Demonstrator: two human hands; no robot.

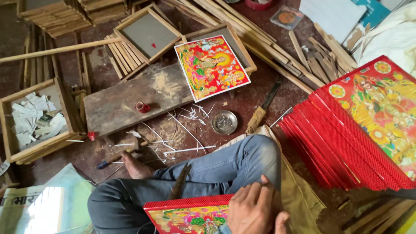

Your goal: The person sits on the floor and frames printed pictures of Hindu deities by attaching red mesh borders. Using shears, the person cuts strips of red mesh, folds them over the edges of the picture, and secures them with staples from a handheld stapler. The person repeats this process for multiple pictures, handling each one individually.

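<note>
**Currently: One Hand Resting on a Red-Framed Print in the Lap**

The person sits cross-legged on the floor. The right hand [251,208] lies flat, fingers loosely spread, on the red-bordered rectangular colour print [188,214] resting across the lap in blue jeans [225,167]. Whether it grips the edge cannot be told. A stack of matching red-framed prints [359,130] lies to the right; a small round metal dish [224,122] sits ahead on the floor beside a worn wooden board [130,97].

A single head-worn camera looks steeply down, close over the person's lap and the cluttered floor [268,104] beyond.
</note>
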